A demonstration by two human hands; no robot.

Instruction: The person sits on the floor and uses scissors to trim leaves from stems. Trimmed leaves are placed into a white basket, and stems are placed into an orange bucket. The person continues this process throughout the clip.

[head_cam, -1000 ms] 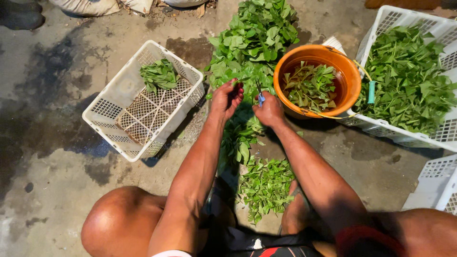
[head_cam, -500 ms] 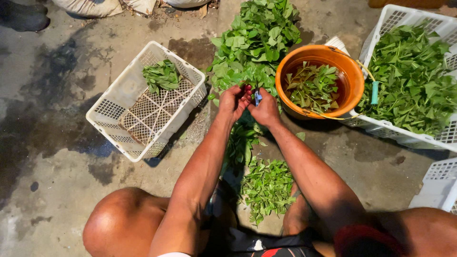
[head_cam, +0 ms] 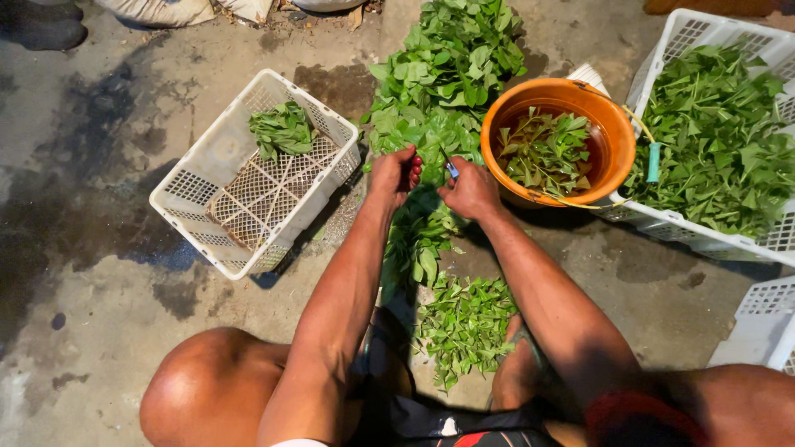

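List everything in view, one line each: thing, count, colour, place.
Leafy greens pile: one, green, top centre on the floor.
Bucket: one, orange, right of the pile, leaves inside.
Left crate: one, white, a small leaf bunch inside.
Right crate: one, white, full of leaves.
Corner crate: one, white, lower right.
Cut leaves: one heap, green, between the knees.
Left hand: grip on stems.
Right hand: grip on a small blade.

Colours: mostly green on grey.
Leaf pile (head_cam: 439,91) bright green; bucket (head_cam: 611,124) orange with teal handle grip (head_cam: 653,162); left crate (head_cam: 248,178) and far-right crate (head_cam: 704,33) white lattice mesh; concrete floor (head_cam: 99,273) grey, dark wet blotches; left hand (head_cam: 392,175) shows red-painted nails.
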